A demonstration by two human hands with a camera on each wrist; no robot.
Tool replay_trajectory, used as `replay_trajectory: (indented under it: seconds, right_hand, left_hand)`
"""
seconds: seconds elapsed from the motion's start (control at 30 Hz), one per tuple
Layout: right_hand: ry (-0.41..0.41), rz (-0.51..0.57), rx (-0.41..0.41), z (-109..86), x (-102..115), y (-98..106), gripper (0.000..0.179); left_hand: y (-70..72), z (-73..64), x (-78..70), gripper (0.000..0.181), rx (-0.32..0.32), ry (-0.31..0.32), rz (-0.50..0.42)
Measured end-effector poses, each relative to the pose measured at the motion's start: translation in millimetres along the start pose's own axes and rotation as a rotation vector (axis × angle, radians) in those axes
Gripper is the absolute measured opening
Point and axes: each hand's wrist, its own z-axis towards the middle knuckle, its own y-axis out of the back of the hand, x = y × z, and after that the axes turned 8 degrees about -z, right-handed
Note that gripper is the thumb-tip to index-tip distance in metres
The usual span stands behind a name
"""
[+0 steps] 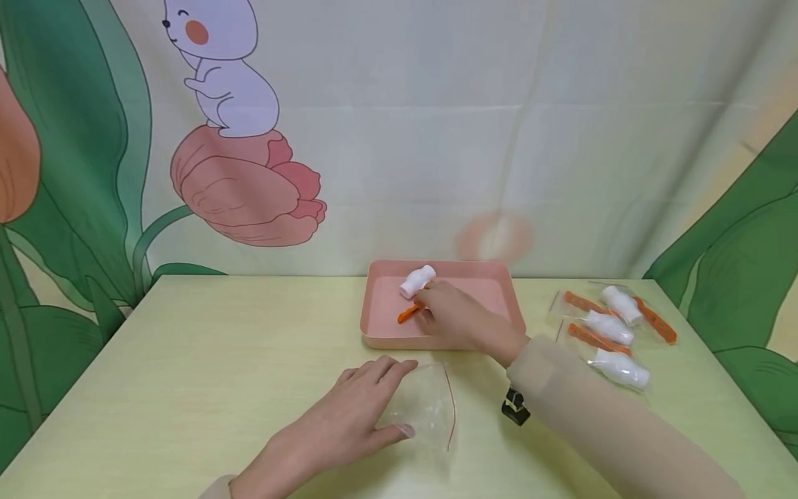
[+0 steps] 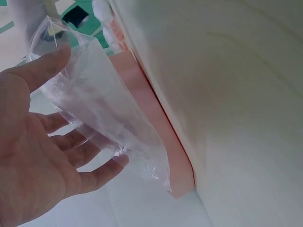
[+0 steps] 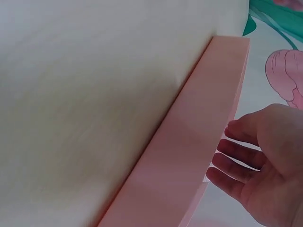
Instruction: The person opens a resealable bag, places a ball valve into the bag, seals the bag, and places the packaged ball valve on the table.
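Note:
My left hand (image 1: 349, 409) holds a clear zip bag (image 1: 427, 405) with a red line along one edge. In the left wrist view the thumb (image 2: 49, 66) lies on one side of the bag (image 2: 104, 94), with the other fingers on the far side. My right hand (image 1: 458, 312) reaches over the pink tray (image 1: 505, 305), fingers slightly bent. An orange strip (image 1: 408, 313) shows beside its fingertips. Just behind lies a white piece (image 1: 418, 281) with a bulging middle. Whether the fingertips touch either is hidden. No held thing shows in the right wrist view.
To the right lie several clear bags, each with a white piece (image 1: 622, 305) and an orange strip (image 1: 595, 339). A printed curtain (image 1: 399, 152) hangs behind the pale yellow table (image 1: 206, 360). A small black object (image 1: 515, 407) shows beneath the right sleeve (image 1: 580, 395).

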Motion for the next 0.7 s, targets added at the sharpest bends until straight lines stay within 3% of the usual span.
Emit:
replay_trajectory:
  seconds: [0.17, 0.37, 0.5, 0.7]
  right_hand:
    - [-0.051, -0.002, 0.068, 10.8, -2.5, 1.1, 0.031]
    - [-0.171, -0.132, 0.215, 17.8, -4.5, 5.0, 0.033]
    - [-0.203, -0.090, 0.245, 15.7, -8.0, 4.3, 0.034]
    - [-0.177, -0.115, 0.254, 11.0, -13.2, 3.9, 0.025]
  left_hand:
    - [-0.3, -1.1, 1.4, 0.075, 0.008, -0.001, 0.006]
    - [0.0, 0.7, 0.2, 0.075, 0.022, 0.007, -0.002]
    - [0.8, 1.9, -1.2, 0.075, 0.031, 0.008, -0.001]
    - [1.6, 2.6, -1.8, 0.075, 0.040, 0.016, -0.002]
